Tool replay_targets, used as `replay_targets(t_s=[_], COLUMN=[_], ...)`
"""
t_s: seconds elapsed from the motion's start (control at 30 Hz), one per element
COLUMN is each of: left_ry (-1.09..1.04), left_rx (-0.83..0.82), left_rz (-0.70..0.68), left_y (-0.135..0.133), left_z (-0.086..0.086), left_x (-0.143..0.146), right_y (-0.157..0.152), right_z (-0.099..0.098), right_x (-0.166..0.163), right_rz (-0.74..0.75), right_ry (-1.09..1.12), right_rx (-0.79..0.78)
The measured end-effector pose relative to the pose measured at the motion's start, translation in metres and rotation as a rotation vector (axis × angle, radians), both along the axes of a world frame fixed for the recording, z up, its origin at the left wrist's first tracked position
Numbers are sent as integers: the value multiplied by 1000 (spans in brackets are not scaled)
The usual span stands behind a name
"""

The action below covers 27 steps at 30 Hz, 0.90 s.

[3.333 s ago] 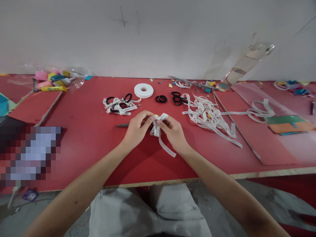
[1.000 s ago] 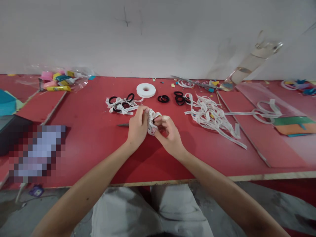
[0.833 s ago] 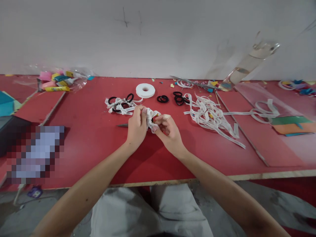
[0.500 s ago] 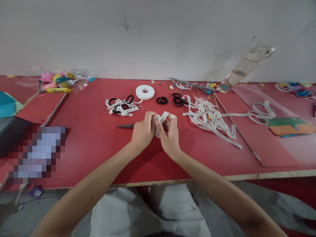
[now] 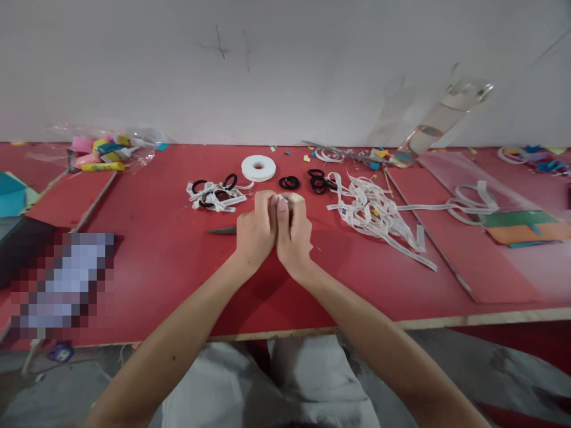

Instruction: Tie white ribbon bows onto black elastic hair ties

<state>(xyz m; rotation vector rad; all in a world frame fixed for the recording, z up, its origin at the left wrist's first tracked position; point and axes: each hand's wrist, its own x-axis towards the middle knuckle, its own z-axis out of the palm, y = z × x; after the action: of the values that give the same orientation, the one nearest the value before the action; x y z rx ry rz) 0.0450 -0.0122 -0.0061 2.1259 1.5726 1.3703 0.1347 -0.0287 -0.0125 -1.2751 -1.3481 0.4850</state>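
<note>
My left hand [image 5: 257, 229] and my right hand [image 5: 293, 238] press together above the red table, fingers closed. Both pinch a white printed ribbon [image 5: 280, 197]; only a sliver shows at the fingertips, the rest is hidden behind the fingers. A dark pointed blade [image 5: 222, 230] sticks out from beneath my left hand. Left of the hands lie black hair ties with ribbon knotted on them [image 5: 217, 197]. Bare black hair ties [image 5: 289, 182] and a small pile of more black hair ties [image 5: 317, 181] lie just beyond. To the right is a tangled heap of printed ribbon strips [image 5: 372, 208].
A white ribbon roll [image 5: 259, 169] lies behind the hands. Scissors [image 5: 348, 154] rest near the wall. A glass jug [image 5: 439, 122] leans at the back right. On the left are a phone-like device [image 5: 66, 279], blurred out, and a plastic bag of coloured items [image 5: 107, 151].
My hands have drawn closer together, and the ribbon that showed between them is now mostly covered by the fingers. The view has shifted slightly.
</note>
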Motion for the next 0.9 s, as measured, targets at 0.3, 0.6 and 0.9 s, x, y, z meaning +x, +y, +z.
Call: replay_targets(t_s=[0.3, 0.6, 0.9], left_ry=[-220, -563, -423], left_rx=[36, -54, -112], left_rz=[-21, -62, 16], left_y=[-21, -23, -13], left_z=[5, -4, -8], left_x=[7, 12, 7], right_y=[-13, -15, -6], right_z=[3, 2, -9], right_x=[-10, -13, -6], right_rz=[-90, -93, -43], right_ry=[191, 238, 32], right_rx=[90, 50, 38])
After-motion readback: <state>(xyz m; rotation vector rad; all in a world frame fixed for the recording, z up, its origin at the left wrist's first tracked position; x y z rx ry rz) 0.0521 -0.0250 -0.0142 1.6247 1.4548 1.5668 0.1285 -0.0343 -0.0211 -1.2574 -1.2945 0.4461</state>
